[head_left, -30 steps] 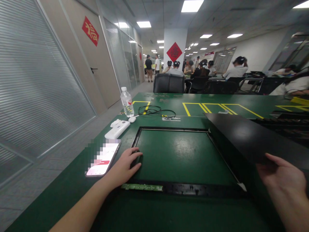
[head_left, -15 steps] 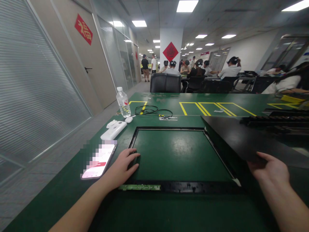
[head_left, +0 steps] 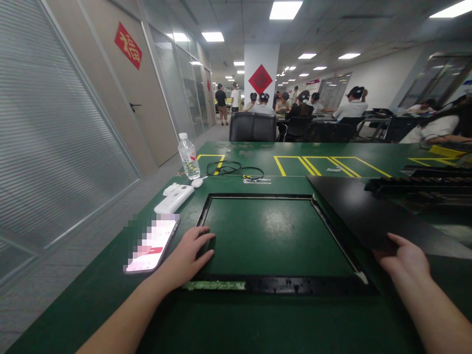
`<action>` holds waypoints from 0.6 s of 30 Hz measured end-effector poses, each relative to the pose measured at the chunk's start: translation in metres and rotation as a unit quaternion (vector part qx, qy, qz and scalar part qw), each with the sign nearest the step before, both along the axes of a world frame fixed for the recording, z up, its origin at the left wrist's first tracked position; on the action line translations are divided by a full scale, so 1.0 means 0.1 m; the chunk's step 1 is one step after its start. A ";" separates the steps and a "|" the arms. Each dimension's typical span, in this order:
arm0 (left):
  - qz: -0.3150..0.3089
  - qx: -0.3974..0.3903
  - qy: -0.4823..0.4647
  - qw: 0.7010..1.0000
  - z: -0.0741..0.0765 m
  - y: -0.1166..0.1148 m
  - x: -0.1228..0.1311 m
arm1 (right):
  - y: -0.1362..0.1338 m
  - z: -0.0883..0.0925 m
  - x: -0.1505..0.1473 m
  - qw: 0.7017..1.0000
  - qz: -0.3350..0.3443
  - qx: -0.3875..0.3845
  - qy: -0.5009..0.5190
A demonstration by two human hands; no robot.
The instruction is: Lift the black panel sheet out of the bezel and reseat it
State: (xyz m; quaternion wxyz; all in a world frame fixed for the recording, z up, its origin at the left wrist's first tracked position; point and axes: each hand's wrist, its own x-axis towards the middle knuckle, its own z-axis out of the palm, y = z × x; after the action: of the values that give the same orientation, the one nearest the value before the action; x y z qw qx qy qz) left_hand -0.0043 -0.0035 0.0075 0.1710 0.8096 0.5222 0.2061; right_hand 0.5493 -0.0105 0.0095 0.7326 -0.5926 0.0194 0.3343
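A black rectangular frame (head_left: 295, 284), like a screen bezel, lies flat on the green table (head_left: 265, 231). A narrow green circuit board (head_left: 217, 285) sits along its near side, at the left. My left hand (head_left: 195, 248) rests over the frame's left side with its fingers spread. To the right, a thin, flat black panel (head_left: 363, 209) is gripped at its near edge by my right hand (head_left: 403, 260), with the thumb on top and the other fingers mostly hidden. The panel lies beside the frame's right side; whether its far corner touches the frame, I cannot tell.
Left of the frame are a lit phone (head_left: 155, 246), a white device (head_left: 174, 198) and a water bottle (head_left: 189, 157). A black cable (head_left: 224, 168) lies beyond it. Long black parts (head_left: 424, 184) are at the far right. Several people sit in the background.
My right hand has shifted a little to the left with the black panel, whose near edge sits slightly further left. My left hand and the frame look unmoved.
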 end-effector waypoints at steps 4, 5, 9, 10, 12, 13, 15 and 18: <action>-0.005 0.017 0.005 1.000 0.00 0.00 0.01 | 0.03 0.00 -0.02 0.999 -0.024 0.015 0.026; -0.006 0.019 0.004 1.000 0.00 0.00 0.01 | 0.03 0.00 -0.02 0.999 -0.024 0.017 0.029; -0.004 0.015 0.002 1.000 0.00 -0.01 0.01 | 0.01 0.03 -0.02 0.998 -0.024 0.031 0.053; -0.003 0.012 0.001 1.000 0.00 -0.01 0.02 | 0.00 0.04 -0.01 0.998 -0.024 0.032 0.058; 0.000 0.004 -0.003 1.000 0.00 -0.01 0.02 | -0.01 0.04 0.00 0.998 -0.020 0.029 0.058; 0.001 -0.001 -0.004 1.000 0.00 0.00 0.02 | -0.02 0.03 0.01 0.998 -0.014 0.026 0.051; 0.001 -0.009 -0.006 1.000 0.00 0.00 0.02 | -0.02 0.01 0.05 1.000 0.003 0.019 0.024; 0.000 -0.005 -0.011 1.000 0.00 0.00 0.03 | -0.02 -0.04 0.11 0.998 0.051 0.013 -0.030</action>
State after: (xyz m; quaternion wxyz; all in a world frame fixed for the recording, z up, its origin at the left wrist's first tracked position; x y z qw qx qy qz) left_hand -0.0018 -0.0034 0.0074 0.1809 0.8066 0.5209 0.2127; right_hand 0.5602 -0.0127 0.0058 0.7222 -0.5930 -0.0372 0.3540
